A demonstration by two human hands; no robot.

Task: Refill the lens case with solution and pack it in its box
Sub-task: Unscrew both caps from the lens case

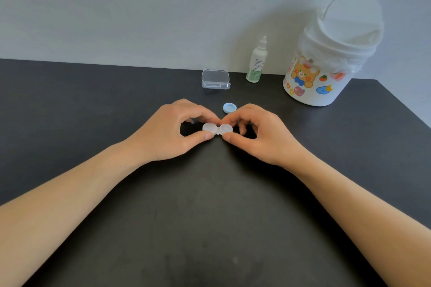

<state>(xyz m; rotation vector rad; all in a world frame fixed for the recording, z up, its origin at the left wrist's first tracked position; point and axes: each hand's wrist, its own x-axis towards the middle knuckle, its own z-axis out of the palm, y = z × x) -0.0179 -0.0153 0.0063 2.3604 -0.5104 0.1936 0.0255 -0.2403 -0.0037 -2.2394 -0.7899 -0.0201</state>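
From the head view we count one case (217, 128), one blue cap (229, 108), one open clear box (215, 79), one bottle (256, 60) and one stickered bin (326, 53) on the table (70, 100). The bottle's print is too small to read. The translucent white two-well case sits mid-table, our left hand (172, 130) and right hand (258, 133) each pinching one end in a thumb-and-finger grip.

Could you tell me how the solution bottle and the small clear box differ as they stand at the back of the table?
The solution bottle is tall, opaque white and capped; the clear box is low, transparent and open, its lid raised. The bottle carries a green-and-white label; the box is plain. Both stand untouched on the dark table.
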